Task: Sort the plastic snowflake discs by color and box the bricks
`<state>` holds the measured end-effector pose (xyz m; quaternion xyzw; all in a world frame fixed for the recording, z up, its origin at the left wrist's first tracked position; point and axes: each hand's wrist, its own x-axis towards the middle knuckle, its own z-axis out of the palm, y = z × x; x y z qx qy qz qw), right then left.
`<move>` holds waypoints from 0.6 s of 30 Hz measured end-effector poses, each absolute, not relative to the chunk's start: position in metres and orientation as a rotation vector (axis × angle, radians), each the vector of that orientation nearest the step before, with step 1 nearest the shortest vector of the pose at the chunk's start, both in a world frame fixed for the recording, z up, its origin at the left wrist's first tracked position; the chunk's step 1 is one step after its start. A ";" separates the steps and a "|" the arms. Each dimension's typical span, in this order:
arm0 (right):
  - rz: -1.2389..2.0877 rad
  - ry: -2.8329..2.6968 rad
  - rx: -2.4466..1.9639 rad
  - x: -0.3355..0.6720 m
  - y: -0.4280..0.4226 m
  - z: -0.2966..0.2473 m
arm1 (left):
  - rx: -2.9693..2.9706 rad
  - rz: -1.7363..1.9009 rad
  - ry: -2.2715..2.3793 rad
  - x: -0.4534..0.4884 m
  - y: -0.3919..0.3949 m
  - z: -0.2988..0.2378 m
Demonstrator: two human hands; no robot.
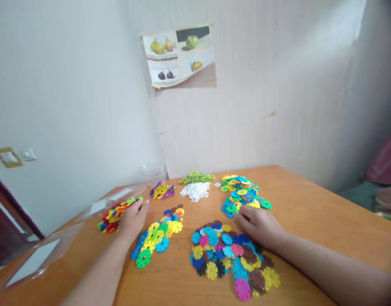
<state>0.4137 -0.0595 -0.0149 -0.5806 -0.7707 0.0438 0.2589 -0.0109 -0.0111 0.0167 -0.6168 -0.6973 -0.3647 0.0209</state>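
Both hands are down on the table (313,212). The left hand (133,219) sits knuckles-up between two heaps: its fingertips reach the edge of the red pile (114,216), and the yellow-green discs (155,238) lie just beside its wrist. The fingers are curled under, the thumb points away from the body, and I cannot tell whether anything is pinched beneath them.

Over to the right hand (259,226): it lies palm down on the far edge of the big disc pile (229,259), fingers stretched out flat and close together, pointing left. Nothing is gripped. The forearm crosses the pile's right side.

Just beyond those fingertips are the far discs (243,194), blue, green and yellow, near the hand but not touching it. Along the back of the table, left to right, are a purple pile (162,190), a white pile (195,191) and a green pile (197,177) touching the white one's far side. A clear tub (154,173) stands by the wall. A clear lid (117,196) lies behind the red pile, and a clear tray (36,259) sits at the near left corner. A fruit poster (179,53) hangs tilted on the wall.
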 end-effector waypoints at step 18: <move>0.404 -2.062 -1.425 0.419 -0.051 -0.021 | -2.167 -0.907 -2.579 0.036 0.031 0.007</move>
